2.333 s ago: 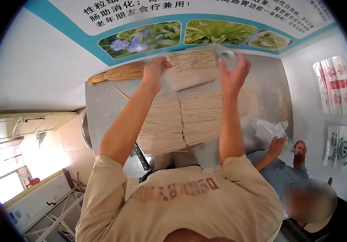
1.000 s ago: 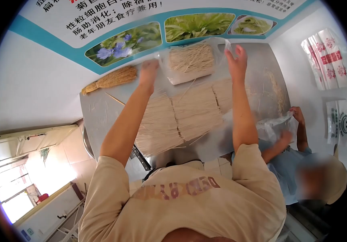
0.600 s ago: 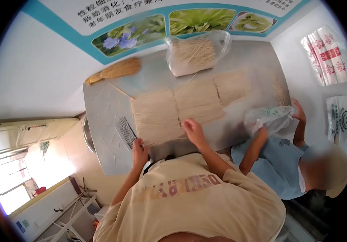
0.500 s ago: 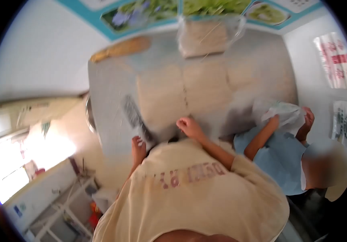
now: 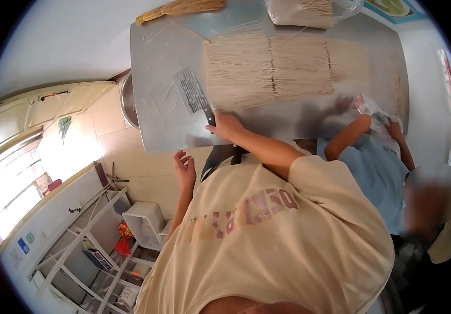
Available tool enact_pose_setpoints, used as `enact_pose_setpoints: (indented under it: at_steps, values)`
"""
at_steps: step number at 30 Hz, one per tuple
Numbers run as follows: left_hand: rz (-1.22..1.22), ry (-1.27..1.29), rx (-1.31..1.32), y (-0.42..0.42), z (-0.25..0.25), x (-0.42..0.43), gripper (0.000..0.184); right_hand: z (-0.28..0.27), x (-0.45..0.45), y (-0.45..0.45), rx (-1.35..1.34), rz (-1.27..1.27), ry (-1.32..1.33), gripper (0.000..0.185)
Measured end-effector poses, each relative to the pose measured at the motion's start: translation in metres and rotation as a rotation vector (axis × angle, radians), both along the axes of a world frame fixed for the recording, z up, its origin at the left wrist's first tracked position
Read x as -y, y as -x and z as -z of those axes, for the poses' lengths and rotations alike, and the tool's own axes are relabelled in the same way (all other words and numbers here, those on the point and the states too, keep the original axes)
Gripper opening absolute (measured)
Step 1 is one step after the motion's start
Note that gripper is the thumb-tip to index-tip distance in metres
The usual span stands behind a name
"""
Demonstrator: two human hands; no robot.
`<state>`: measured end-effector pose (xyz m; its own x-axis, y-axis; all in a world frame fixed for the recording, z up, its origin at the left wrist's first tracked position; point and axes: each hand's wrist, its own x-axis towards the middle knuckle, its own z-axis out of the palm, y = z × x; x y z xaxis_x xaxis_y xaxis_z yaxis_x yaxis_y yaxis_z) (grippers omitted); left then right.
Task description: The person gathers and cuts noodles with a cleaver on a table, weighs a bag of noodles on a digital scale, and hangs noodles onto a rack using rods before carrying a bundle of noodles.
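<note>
My right hand (image 5: 225, 125) is closed around the black handle of a cleaver (image 5: 190, 93), whose broad blade lies flat on the metal table, pointing away from me. Thin noodle strands sit on the blade. My left hand (image 5: 185, 167) hangs in the air in front of the table edge, fingers loosely curled and apart, with nothing in it. Beyond the cleaver, to its right, pale dry noodles (image 5: 240, 68) are spread in side-by-side sections, with dark gaps between them.
The metal table (image 5: 154, 118) carries loose strands, a straw brush (image 5: 183, 7) and a plastic bag of noodles (image 5: 301, 13). At my right, a co-worker in blue (image 5: 361, 162) handles a white plastic bag (image 5: 376, 116). A metal bowl (image 5: 127, 99) stands beyond the left edge.
My right hand has moved left from the table's front edge to the cleaver's handle and taken hold of it. My left hand remains empty. The view has shifted.
</note>
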<state>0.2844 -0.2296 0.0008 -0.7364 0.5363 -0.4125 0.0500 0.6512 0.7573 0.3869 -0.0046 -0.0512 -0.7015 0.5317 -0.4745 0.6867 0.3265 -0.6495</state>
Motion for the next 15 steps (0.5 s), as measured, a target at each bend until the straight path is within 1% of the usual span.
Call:
enact_pose_setpoints:
  at_steps: [2, 4, 5, 7, 8, 9, 10, 11, 12, 14, 15]
  values:
    - [0.02, 0.012, -0.007, 0.013, 0.002, 0.003, 0.039, 0.016, 0.003, 0.012, 0.006, 0.003, -0.047, 0.06]
    - [0.039, 0.027, -0.013, 0.025, 0.002, 0.01, 0.039, 0.018, 0.005, 0.022, 0.029, 0.026, -0.095, 0.053]
    - [0.039, 0.012, -0.01, 0.032, 0.002, 0.01, 0.038, 0.018, 0.006, 0.026, 0.033, 0.027, -0.096, 0.053]
    - [0.045, -0.013, -0.006, 0.05, 0.006, 0.008, 0.036, 0.01, 0.005, 0.037, 0.101, 0.049, -0.051, 0.042]
    - [0.059, -0.034, -0.034, 0.058, 0.007, 0.007, 0.035, 0.006, 0.005, 0.041, 0.075, 0.086, -0.019, 0.03]
    - [0.072, -0.059, -0.057, 0.066, 0.008, 0.008, 0.034, -0.007, 0.005, 0.045, 0.084, 0.09, -0.028, 0.03]
    - [0.083, -0.063, -0.069, 0.074, 0.014, 0.006, 0.028, -0.022, 0.002, 0.049, -0.059, 0.295, 0.387, 0.026]
    - [0.086, -0.074, -0.056, 0.082, 0.021, 0.004, 0.028, -0.038, -0.001, 0.051, -0.208, 0.499, 0.8, 0.022]
    - [0.15, -0.073, -0.087, 0.087, 0.023, -0.001, 0.026, -0.051, 0.0, 0.052, -0.317, 0.622, 0.878, 0.019]
    - [0.273, -0.078, -0.115, 0.094, 0.022, -0.025, 0.021, -0.074, -0.007, 0.032, -0.315, 0.6, 0.9, 0.019]
    - [0.281, -0.087, -0.102, 0.096, 0.025, -0.038, 0.021, -0.086, -0.008, 0.014, -0.318, 0.581, 0.939, 0.019]
